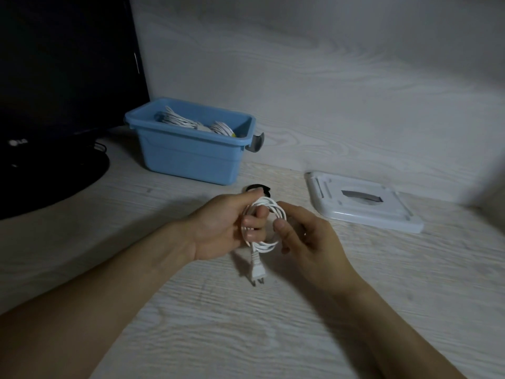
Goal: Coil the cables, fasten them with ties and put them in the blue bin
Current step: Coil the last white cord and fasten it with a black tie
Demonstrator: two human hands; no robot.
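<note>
Above the bench (273,324), in front of the blue bin (191,157), the left hand (218,228) grips one side of a coiled white cable (269,214) while the right hand (303,236) pinches the opposite loop. Light and springy, the coil looks likely to unwind if released; best held across all the loops, since the plug (257,272) dangles free.

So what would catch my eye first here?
Probably the coiled white power cable at centre, gripped by the left hand and pinched by the right hand. Behind, a blue plastic bin already holds white cable bundles.
</note>
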